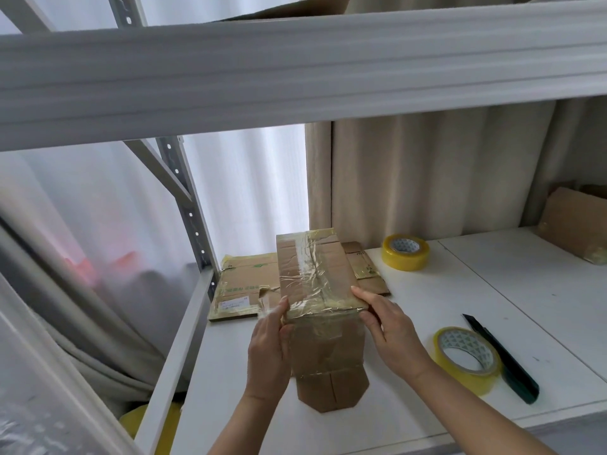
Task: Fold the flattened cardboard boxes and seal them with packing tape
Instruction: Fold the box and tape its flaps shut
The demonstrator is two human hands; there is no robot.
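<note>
A folded brown cardboard box (pixel 315 284) stands on the white shelf (pixel 427 290), its top covered with crinkled clear tape. My left hand (pixel 267 349) presses against its left side with the thumb on the near top edge. My right hand (pixel 391 326) holds the right side, thumb along the top edge. Behind the box lie flattened cardboard boxes (pixel 243 287). One yellow-tinted tape roll (pixel 405 252) sits at the back, and a second tape roll (pixel 466 357) lies near my right wrist.
A dark green utility knife (pixel 502 359) lies right of the near tape roll. More cardboard (pixel 574 221) leans at the far right. An upper shelf beam (pixel 295 70) crosses overhead. A metal upright (pixel 190 208) and curtains stand behind and to the left.
</note>
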